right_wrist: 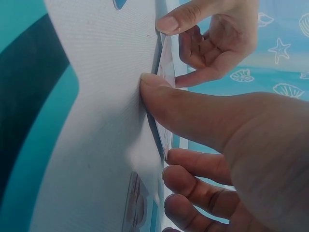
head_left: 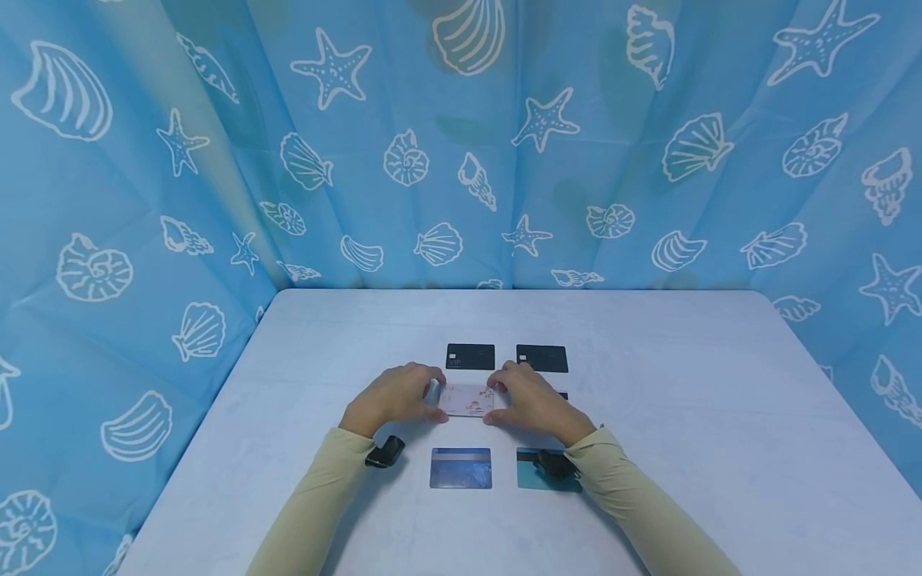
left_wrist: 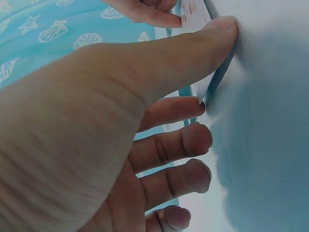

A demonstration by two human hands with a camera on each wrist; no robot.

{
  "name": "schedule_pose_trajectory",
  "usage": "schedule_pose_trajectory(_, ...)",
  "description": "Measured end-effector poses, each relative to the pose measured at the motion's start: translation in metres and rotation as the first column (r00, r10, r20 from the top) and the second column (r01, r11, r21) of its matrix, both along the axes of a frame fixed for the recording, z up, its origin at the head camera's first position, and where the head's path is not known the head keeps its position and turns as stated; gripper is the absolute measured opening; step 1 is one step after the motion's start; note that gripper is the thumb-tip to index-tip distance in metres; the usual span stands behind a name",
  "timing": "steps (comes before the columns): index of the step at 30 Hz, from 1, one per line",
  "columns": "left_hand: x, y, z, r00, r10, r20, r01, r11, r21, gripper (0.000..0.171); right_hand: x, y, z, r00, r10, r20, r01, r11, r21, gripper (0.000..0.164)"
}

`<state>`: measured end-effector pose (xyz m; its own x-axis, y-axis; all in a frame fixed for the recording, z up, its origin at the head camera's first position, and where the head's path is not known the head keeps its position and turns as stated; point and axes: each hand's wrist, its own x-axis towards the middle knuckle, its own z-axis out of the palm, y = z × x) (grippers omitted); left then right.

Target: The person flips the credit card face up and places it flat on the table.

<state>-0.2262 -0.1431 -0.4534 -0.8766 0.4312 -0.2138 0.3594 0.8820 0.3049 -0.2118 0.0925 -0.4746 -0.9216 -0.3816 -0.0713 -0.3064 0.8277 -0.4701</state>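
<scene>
A pale pink card [head_left: 467,399] with a small flower print lies flat, close over the white tabletop, between both hands. My left hand [head_left: 406,392] pinches its left end, thumb at the near corner and index finger at the far corner. From the other side, my right hand [head_left: 531,400] pinches the right end the same way. In the left wrist view the left thumb [left_wrist: 212,41] covers part of the card [left_wrist: 195,14], and the other fingers hang loosely curled. The right wrist view shows the card [right_wrist: 167,67] edge-on, close to the cloth.
Two black cards [head_left: 471,357] [head_left: 543,358] lie beyond the hands. Nearer are a blue card [head_left: 461,469] and a teal card [head_left: 529,472], partly covered by the right wrist camera. Another card [right_wrist: 133,205] lies beside the right hand. A blue shell-print curtain [head_left: 461,160] surrounds the table [head_left: 684,360].
</scene>
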Motion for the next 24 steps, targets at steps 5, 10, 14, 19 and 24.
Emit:
schedule_pose_trajectory(5, 0.0004, -0.0003, 0.0005, 1.0, 0.006, 0.008, -0.006, 1.0, 0.004, 0.056, 0.0, 0.0, -0.0003, 1.0, 0.004, -0.002, -0.004, 1.0, -0.001, 0.053)
schedule_pose_trajectory(10, 0.0004, -0.0005, 0.0, 1.0, 0.009, 0.007, -0.009, 1.0, 0.005, 0.057, 0.0008, -0.0003, -0.0003, 1.0, 0.002, -0.003, -0.002, 1.0, -0.003, 0.054)
schedule_pose_trajectory(14, 0.0006, -0.0006, 0.0, 1.0, 0.008, 0.006, -0.008, 1.0, 0.006, 0.057, 0.0009, -0.0005, -0.0001, 1.0, -0.003, -0.003, 0.003, 1.0, -0.002, 0.054)
schedule_pose_trajectory(19, 0.0012, -0.0006, 0.0008, 1.0, 0.004, 0.004, -0.004, 1.0, 0.013, 0.058, 0.0011, -0.0006, 0.0006, 1.0, 0.0, -0.01, 0.0, 1.0, 0.008, 0.054)
schedule_pose_trajectory(24, 0.0023, 0.0002, 0.0024, 1.0, -0.001, -0.005, 0.001, 1.0, 0.012, 0.056, 0.0016, -0.0004, 0.0011, 1.0, 0.006, -0.014, -0.006, 1.0, 0.012, 0.054)
